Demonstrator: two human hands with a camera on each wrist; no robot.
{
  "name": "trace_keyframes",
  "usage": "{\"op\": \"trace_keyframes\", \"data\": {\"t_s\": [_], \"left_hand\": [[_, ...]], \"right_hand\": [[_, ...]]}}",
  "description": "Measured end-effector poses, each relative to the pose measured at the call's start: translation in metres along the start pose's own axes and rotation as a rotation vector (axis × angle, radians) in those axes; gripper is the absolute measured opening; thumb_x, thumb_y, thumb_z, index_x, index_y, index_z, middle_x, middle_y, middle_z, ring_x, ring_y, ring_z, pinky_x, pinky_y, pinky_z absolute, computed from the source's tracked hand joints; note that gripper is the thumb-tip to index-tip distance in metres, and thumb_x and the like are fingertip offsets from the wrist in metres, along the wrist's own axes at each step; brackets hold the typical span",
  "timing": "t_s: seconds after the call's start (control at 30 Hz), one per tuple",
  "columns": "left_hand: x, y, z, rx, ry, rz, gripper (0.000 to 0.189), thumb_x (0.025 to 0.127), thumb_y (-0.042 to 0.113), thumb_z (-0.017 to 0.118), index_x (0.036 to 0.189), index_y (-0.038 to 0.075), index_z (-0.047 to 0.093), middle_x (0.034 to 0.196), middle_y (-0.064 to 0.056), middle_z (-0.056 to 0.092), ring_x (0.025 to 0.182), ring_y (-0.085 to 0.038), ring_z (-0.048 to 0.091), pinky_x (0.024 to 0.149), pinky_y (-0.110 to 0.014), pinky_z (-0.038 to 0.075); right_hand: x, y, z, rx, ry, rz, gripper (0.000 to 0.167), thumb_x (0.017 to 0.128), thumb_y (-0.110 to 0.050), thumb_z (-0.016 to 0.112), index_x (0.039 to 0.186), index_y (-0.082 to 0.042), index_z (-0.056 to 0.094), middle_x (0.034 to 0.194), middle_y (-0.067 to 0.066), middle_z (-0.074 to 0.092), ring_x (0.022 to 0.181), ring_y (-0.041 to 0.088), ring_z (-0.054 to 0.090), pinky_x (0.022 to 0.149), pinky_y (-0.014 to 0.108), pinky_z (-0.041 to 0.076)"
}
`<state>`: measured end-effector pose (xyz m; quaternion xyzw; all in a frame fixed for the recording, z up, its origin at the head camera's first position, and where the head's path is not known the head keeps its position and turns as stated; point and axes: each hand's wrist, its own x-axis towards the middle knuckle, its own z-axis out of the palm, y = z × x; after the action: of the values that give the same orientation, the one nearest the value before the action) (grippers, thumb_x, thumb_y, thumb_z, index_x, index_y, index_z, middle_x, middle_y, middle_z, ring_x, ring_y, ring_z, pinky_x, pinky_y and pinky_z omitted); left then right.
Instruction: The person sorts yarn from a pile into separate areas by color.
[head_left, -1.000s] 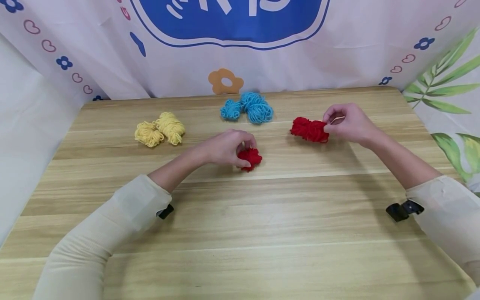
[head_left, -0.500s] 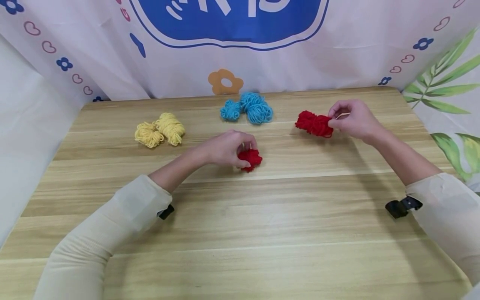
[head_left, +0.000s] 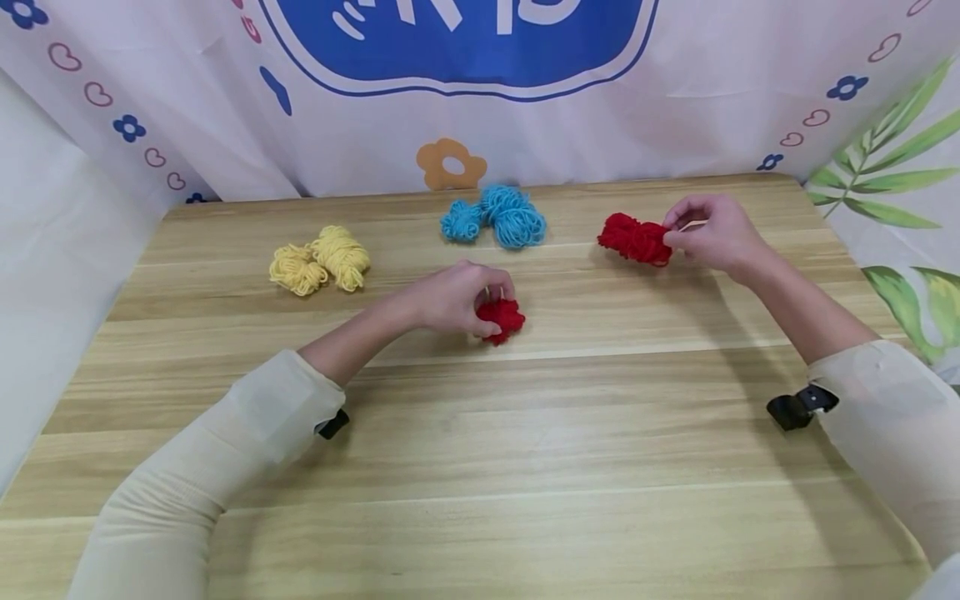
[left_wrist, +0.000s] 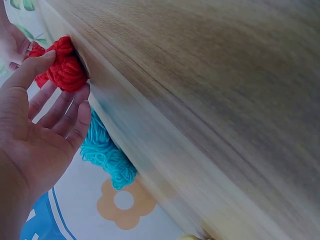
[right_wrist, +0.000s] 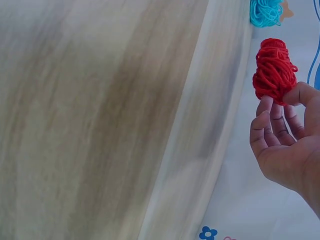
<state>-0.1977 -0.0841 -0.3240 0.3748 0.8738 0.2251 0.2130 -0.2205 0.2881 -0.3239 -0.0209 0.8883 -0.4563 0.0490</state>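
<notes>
My left hand pinches a small red yarn bundle at the middle of the table, thumb on the near side. In the left wrist view that red yarn bundle lies between thumb and fingers, right at the tabletop. Farther right, my right hand holds a longer red yarn skein by its right end, between thumb and fingertips. The right wrist view shows the skein with strands wound around it, its far end sticking out free of the hand.
Two blue yarn bundles lie side by side at the table's back edge. Two yellow yarn bundles lie at the back left of the wooden table. A printed curtain hangs behind the table.
My right hand has moved the red yarn skein a little to the right and toward the back. The left hand and its red yarn bundle have stayed in place.
</notes>
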Motion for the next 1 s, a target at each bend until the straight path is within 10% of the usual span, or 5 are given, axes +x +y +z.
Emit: {"op": "trace_keyframes", "data": {"t_s": [1.0], "left_hand": [[0.004, 0.003, 0.001, 0.007, -0.015, 0.007, 0.040, 0.085, 0.012, 0.083, 0.120, 0.006, 0.065, 0.108, -0.009, 0.070, 0.098, -0.023, 0.062, 0.087, -0.033, 0.056]], "right_hand": [[0.016, 0.014, -0.007, 0.002, 0.062, 0.041, 0.020, 0.096, -0.006, 0.065, 0.112, 0.007, 0.064, 0.084, -0.011, 0.062, 0.075, 0.009, 0.058, 0.059, 0.023, 0.054]]}}
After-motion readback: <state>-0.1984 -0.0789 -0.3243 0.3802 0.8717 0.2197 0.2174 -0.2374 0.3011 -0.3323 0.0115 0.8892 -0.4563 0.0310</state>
